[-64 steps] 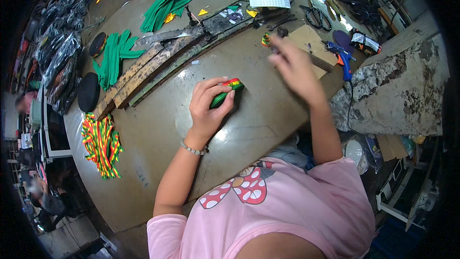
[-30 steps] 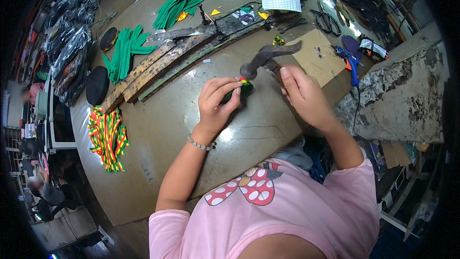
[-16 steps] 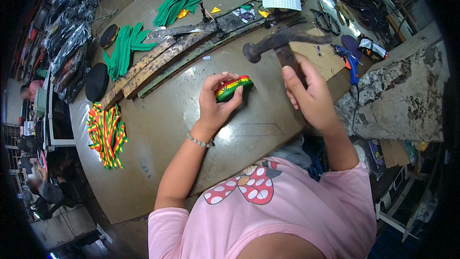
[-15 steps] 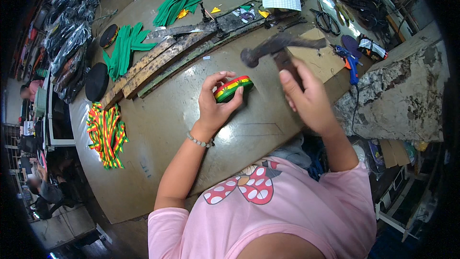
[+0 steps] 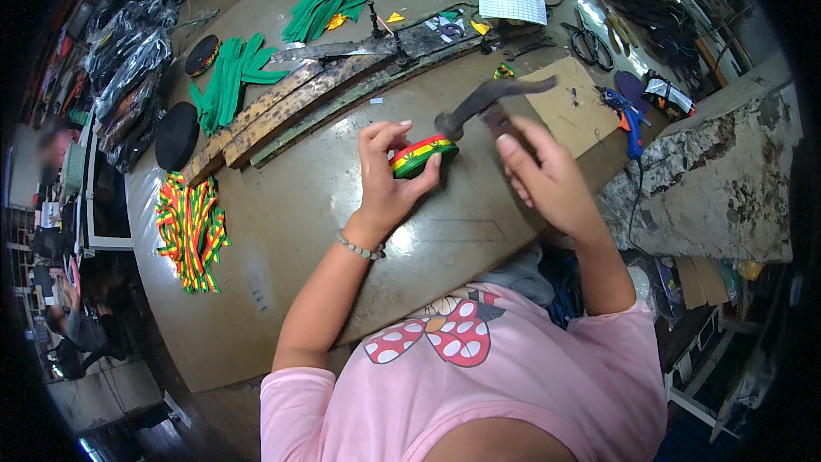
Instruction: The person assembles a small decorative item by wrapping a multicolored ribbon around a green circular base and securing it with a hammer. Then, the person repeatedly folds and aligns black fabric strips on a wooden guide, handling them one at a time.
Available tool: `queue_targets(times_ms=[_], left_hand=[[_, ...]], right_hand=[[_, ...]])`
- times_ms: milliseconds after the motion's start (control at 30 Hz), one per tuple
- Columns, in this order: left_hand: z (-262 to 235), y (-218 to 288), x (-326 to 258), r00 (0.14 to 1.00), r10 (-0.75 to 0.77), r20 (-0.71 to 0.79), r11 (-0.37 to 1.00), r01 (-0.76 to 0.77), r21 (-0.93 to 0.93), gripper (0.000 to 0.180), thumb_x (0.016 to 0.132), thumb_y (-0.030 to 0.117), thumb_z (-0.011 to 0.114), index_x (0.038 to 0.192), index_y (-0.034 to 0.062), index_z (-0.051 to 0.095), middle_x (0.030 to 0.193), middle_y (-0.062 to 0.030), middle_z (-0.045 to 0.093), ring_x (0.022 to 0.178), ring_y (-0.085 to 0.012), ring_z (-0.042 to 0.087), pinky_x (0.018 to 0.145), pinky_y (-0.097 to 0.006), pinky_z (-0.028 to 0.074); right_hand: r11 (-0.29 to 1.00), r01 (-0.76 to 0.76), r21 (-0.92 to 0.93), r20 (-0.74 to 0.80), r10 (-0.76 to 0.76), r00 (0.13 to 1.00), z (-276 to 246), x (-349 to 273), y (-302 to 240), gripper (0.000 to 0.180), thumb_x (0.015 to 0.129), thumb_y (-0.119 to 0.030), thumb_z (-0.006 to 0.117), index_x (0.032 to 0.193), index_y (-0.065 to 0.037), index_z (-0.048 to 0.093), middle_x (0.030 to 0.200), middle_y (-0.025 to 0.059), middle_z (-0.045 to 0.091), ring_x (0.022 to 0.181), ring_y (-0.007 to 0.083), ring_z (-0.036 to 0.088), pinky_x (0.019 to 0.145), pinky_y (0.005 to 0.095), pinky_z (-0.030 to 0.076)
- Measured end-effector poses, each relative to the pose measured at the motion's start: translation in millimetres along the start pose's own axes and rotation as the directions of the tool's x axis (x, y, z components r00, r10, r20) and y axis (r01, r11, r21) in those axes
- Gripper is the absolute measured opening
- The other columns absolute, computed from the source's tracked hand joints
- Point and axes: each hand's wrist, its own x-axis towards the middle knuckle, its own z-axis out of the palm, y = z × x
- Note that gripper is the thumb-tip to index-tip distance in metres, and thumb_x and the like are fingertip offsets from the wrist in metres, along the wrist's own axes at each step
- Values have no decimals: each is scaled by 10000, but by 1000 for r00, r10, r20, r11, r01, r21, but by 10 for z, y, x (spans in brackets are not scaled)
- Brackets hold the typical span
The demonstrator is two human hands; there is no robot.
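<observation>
My left hand (image 5: 385, 171) grips a round, flat disc (image 5: 422, 155) standing on its edge at mid-table. Around its rim runs a red, yellow and green striped ribbon with dark leaf shapes. In my right hand (image 5: 547, 173) is a dark hammer (image 5: 496, 96), held by its short handle. Its striking face is right at the ribbon's upper right edge; whether it touches I cannot tell. Similar striped ribbon strips (image 5: 190, 235) lie piled at the table's left. Beyond them are a black disc (image 5: 176, 137) and a smaller disc with a patterned rim (image 5: 203, 56).
A long worn wooden beam (image 5: 299, 107) crosses the table beyond my hands. Green strips (image 5: 233, 81) lie behind it. To the right are a cardboard sheet (image 5: 581, 111), scissors (image 5: 588, 47) and a blue glue gun (image 5: 629, 120) beside a rough block (image 5: 701, 180).
The hammer head has come down and slightly right, to the disc's edge. My left hand keeps its hold on the disc. The whole view has shifted a little.
</observation>
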Motion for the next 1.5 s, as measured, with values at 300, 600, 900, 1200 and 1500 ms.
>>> queue_targets(times_ms=[300, 600, 900, 1200, 1500], left_hand=[[12, 13, -3, 998, -59, 21, 997, 60, -56, 607, 628, 34, 745, 1148, 54, 431, 1011, -109, 425, 760, -173, 499, 683, -279, 464], [-54, 66, 32, 987, 21, 160, 998, -11, -63, 496, 684, 92, 707, 1114, 38, 466, 976, -149, 485, 905, -297, 508, 814, -355, 434], [-299, 208, 142, 928, -15, 373, 1000, 7, 22, 389, 770, 154, 618, 1132, 80, 498, 932, -124, 494, 866, -292, 533, 749, -369, 453], [-1506, -257, 375, 999, -53, -8, 913, 52, 404, 250, 783, 221, 644, 949, 35, 628, 815, -129, 584, 743, -247, 560, 650, -317, 460], [-3192, -2481, 1582, 461, -715, -526, 682, 627, -377, 264, 809, 219, 641, 914, -19, 593, 726, -44, 577, 614, -145, 569, 419, -240, 439]], right_hand=[[929, 219, -297, -92, -256, 962, 23, -22, 68, 352, 904, -236, 514, 1136, 27, 491, 860, 142, 597, 791, 175, 571, 728, 294, 436], [962, 161, -219, -138, -194, 971, 65, -5, 110, 378, 913, -273, 483, 1113, 45, 516, 1035, 201, 598, 956, 270, 579, 797, 329, 432], [628, 73, -775, -323, -491, 809, -123, 211, 613, 365, 878, -222, 529, 1206, -62, 510, 1005, 166, 573, 906, 346, 545, 772, 390, 435], [391, -71, -918, -275, -497, 823, -177, 232, 1071, 324, 846, -208, 572, 1153, -108, 549, 980, 97, 518, 928, 280, 494, 836, 412, 378], [485, -94, -869, -312, -392, 865, -144, 285, 1023, 304, 862, -192, 540, 1139, -69, 530, 1027, 134, 499, 967, 317, 478, 850, 413, 372]])
